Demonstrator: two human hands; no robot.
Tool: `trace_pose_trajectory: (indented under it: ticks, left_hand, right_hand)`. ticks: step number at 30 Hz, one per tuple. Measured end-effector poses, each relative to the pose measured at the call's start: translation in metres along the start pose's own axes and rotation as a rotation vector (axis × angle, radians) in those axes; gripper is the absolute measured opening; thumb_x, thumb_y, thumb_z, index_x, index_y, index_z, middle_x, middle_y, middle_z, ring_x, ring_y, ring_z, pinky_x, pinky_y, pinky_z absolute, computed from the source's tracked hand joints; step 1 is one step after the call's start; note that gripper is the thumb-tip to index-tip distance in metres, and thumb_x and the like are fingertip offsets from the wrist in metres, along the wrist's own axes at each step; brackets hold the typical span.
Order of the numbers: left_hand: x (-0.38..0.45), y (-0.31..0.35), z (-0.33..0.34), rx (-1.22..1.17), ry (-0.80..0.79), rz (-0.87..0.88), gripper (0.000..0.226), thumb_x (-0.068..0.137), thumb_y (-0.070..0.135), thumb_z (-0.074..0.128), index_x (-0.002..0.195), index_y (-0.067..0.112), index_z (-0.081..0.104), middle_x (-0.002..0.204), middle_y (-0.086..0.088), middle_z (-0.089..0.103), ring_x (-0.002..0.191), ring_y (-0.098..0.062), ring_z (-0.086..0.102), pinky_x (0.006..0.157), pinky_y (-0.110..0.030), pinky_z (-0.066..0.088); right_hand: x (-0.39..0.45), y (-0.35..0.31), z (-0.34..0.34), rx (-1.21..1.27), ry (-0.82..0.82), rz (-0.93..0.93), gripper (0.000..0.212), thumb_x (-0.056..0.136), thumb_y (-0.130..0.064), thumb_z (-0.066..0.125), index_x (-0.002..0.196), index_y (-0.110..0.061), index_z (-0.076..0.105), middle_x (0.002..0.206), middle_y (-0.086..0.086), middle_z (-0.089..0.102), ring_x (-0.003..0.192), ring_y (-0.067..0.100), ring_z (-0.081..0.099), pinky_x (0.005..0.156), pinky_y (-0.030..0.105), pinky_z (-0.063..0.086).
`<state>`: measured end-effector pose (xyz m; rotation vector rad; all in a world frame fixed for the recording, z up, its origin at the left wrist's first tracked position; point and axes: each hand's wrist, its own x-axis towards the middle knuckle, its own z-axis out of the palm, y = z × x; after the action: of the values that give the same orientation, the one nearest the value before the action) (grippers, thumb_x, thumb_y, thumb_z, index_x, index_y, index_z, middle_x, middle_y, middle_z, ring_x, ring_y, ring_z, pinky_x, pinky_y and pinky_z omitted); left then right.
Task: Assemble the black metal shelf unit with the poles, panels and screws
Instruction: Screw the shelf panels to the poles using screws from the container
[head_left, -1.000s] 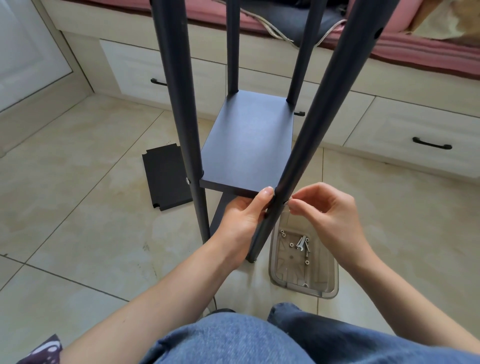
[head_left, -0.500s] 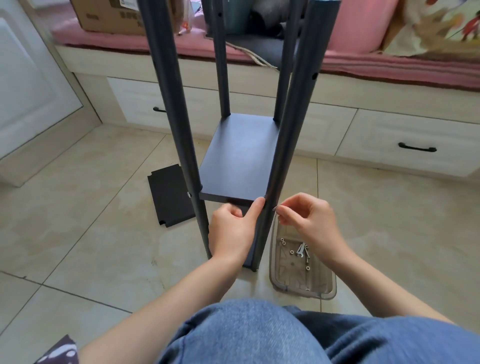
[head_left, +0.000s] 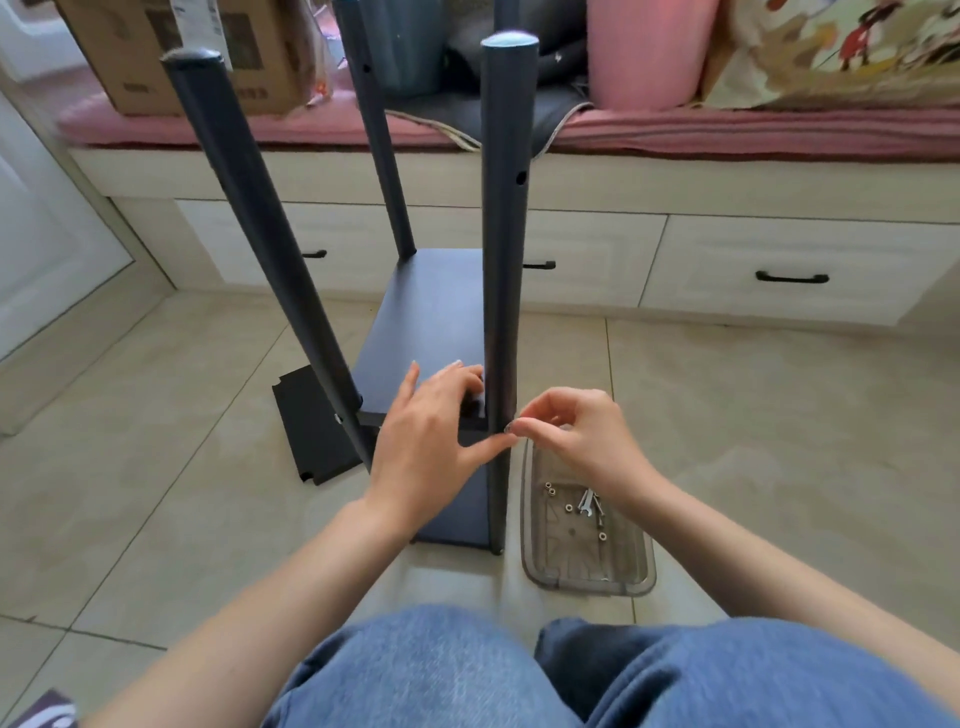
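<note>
Hands at the front pole (head_left: 501, 291)
Left hand (head_left: 431, 441) rests open on the panel (head_left: 431, 322) beside it; right hand (head_left: 571, 441) pinches a small screw (head_left: 508, 428) against it.

Left hand (head_left: 431, 441) now fingers-out atop the shelf panel (head_left: 426, 332), no longer curled around its front edge.

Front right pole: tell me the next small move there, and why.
Probably keep turning the screw in. The right hand pinches something small against the front right pole at the shelf panel edge, while the left hand steadies the panel.
</note>
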<state>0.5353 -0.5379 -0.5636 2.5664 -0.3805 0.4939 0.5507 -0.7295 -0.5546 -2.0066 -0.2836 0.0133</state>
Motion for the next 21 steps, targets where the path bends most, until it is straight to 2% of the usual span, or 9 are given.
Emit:
trace_pose_trajectory:
  ticks: [3, 6, 9, 11, 15, 18, 21]
  left_hand:
    - [0.004, 0.001, 0.003, 0.031, -0.002, 0.013, 0.057, 0.085, 0.058, 0.062, 0.127, 0.019, 0.06, 0.126, 0.005, 0.067, 0.135, -0.015, 0.051, 0.125, -0.043, 0.015]
    - [0.003, 0.001, 0.008, 0.113, 0.023, 0.059, 0.052, 0.089, 0.056, 0.056, 0.128, 0.021, 0.063, 0.135, 0.007, 0.064, 0.141, -0.016, 0.046, 0.124, -0.046, 0.02]
    - [0.0, 0.002, 0.014, 0.228, 0.07, 0.085, 0.05, 0.092, 0.052, 0.051, 0.125, 0.018, 0.068, 0.14, 0.002, 0.062, 0.142, -0.019, 0.045, 0.119, -0.044, 0.032]
    - [-0.001, 0.004, 0.017, 0.27, 0.111, 0.095, 0.048, 0.093, 0.049, 0.052, 0.123, 0.016, 0.07, 0.136, 0.001, 0.065, 0.139, -0.02, 0.049, 0.115, -0.041, 0.037]
    - [-0.001, 0.003, 0.021, 0.291, 0.151, 0.115, 0.045, 0.094, 0.046, 0.053, 0.122, 0.015, 0.072, 0.135, 0.002, 0.065, 0.137, -0.018, 0.051, 0.113, -0.039, 0.039]
    - [-0.001, 0.002, 0.023, 0.292, 0.172, 0.12, 0.045, 0.094, 0.045, 0.056, 0.123, 0.015, 0.072, 0.135, 0.002, 0.065, 0.137, -0.017, 0.051, 0.112, -0.039, 0.04]
    - [-0.001, 0.001, 0.026, 0.302, 0.197, 0.12, 0.043, 0.093, 0.044, 0.058, 0.122, 0.015, 0.072, 0.134, 0.003, 0.065, 0.136, -0.016, 0.052, 0.111, -0.04, 0.041]
  right_hand:
    - [0.001, 0.009, -0.004, 0.079, -0.023, 0.013, 0.006, 0.087, -0.019, 0.074, 0.086, -0.024, 0.076, 0.082, -0.007, 0.074, 0.079, 0.004, 0.069, 0.072, 0.018, 0.052]
    - [0.0, 0.03, -0.015, 0.08, 0.002, 0.058, 0.012, 0.087, -0.019, 0.073, 0.084, -0.03, 0.075, 0.084, -0.009, 0.075, 0.084, 0.007, 0.071, 0.079, 0.031, 0.057]
    - [-0.005, 0.061, -0.025, 0.058, 0.021, 0.165, 0.011, 0.086, -0.015, 0.073, 0.083, -0.026, 0.075, 0.082, -0.007, 0.075, 0.082, 0.009, 0.071, 0.081, 0.034, 0.059]
    - [-0.008, 0.083, -0.027, 0.029, 0.013, 0.242, 0.01, 0.086, -0.012, 0.073, 0.083, -0.021, 0.075, 0.082, -0.003, 0.074, 0.081, 0.012, 0.07, 0.081, 0.035, 0.059]
    - [-0.008, 0.13, -0.014, -0.091, -0.062, 0.375, 0.011, 0.087, -0.014, 0.072, 0.081, -0.022, 0.073, 0.081, -0.003, 0.073, 0.077, 0.011, 0.067, 0.081, 0.035, 0.057]
    - [-0.003, 0.164, 0.003, -0.181, -0.118, 0.437, 0.004, 0.088, -0.018, 0.072, 0.092, -0.018, 0.074, 0.089, -0.002, 0.072, 0.085, 0.014, 0.066, 0.084, 0.033, 0.055]
    - [0.008, 0.19, 0.02, -0.271, -0.175, 0.476, 0.016, 0.09, -0.017, 0.07, 0.104, -0.011, 0.072, 0.102, 0.004, 0.071, 0.096, 0.018, 0.064, 0.087, 0.026, 0.048]
